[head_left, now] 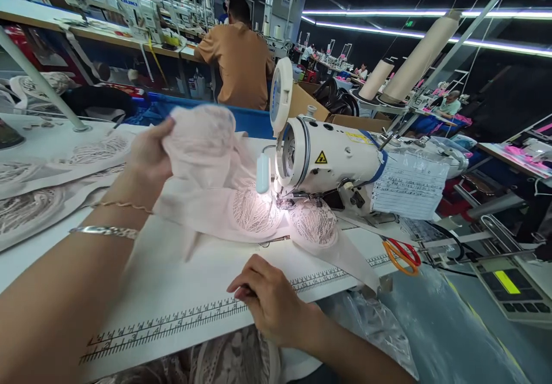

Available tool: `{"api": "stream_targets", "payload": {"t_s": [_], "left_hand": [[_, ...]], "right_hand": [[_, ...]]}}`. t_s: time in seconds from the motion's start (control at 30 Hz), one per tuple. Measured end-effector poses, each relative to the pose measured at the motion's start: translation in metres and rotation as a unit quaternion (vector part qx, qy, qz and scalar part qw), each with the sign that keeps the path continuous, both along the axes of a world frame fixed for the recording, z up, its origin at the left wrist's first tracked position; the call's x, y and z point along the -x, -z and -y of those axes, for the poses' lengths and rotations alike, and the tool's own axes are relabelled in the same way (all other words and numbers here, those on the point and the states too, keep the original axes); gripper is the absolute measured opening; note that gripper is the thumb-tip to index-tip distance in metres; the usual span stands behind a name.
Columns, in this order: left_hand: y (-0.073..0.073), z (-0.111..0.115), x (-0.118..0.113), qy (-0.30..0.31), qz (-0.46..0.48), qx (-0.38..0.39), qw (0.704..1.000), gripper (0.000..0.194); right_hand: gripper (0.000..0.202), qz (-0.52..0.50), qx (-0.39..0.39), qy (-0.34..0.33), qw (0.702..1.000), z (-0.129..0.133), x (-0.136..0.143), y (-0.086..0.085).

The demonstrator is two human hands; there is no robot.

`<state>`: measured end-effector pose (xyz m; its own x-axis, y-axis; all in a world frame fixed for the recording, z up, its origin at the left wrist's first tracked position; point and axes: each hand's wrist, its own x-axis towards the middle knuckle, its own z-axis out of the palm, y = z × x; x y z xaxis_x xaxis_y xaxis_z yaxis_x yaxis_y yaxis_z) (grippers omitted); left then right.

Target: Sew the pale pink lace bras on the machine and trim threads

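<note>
White tabletop [215,269] with a printed ruler [172,327] along the near edge, lower centre of the frame. Just above the ruler, right hand [271,300] curled closed, impossible to tell whether around anything. Left of centre, left hand [150,154] grasping pale pink cloth [200,137], raised and blurred. At centre, pale pink garment [254,214] with lace cups, spread under the lit head of a sewing machine [340,151]. Orange-and-red-handled scissors [401,254] at right. Farther back, upper centre, seated person in a brown shirt [244,65].
</note>
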<state>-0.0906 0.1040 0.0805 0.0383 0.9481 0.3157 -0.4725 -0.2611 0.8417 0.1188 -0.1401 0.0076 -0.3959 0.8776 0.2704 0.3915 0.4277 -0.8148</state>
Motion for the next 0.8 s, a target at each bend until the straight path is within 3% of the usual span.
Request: {"api": "stream_targets", "payload": {"t_s": [0.1,0.23,0.3,0.4,0.5,0.6,0.8], "left_hand": [[-0.025,0.029,0.019,0.006,0.058,-0.045,0.997,0.035],[-0.032,0.042,0.029,-0.004,0.086,-0.043,0.995,0.04],[-0.029,0.038,0.032,-0.017,0.087,-0.018,0.996,0.039],[-0.025,0.03,0.038,-0.03,0.081,0.014,0.996,0.037],[-0.025,0.029,0.041,-0.028,0.085,0.03,0.996,0.037],[-0.025,0.03,0.041,-0.026,0.091,0.033,0.995,0.036],[-0.032,0.033,0.041,-0.036,0.106,0.036,0.993,0.036]], "right_hand": [[0.046,-0.183,0.207,-0.027,0.961,-0.017,0.01,-0.003],[0.057,-0.392,0.417,-0.105,0.813,-0.068,0.033,-0.016],[0.052,-0.463,0.463,-0.101,0.749,-0.095,0.047,-0.026],[0.041,-0.566,0.448,-0.061,0.689,-0.124,0.065,-0.04],[0.043,-0.629,0.418,-0.032,0.655,-0.138,0.075,-0.047],[0.047,-0.661,0.39,-0.015,0.641,-0.148,0.078,-0.052],[0.044,-0.668,0.348,0.045,0.656,-0.157,0.081,-0.058]]}}
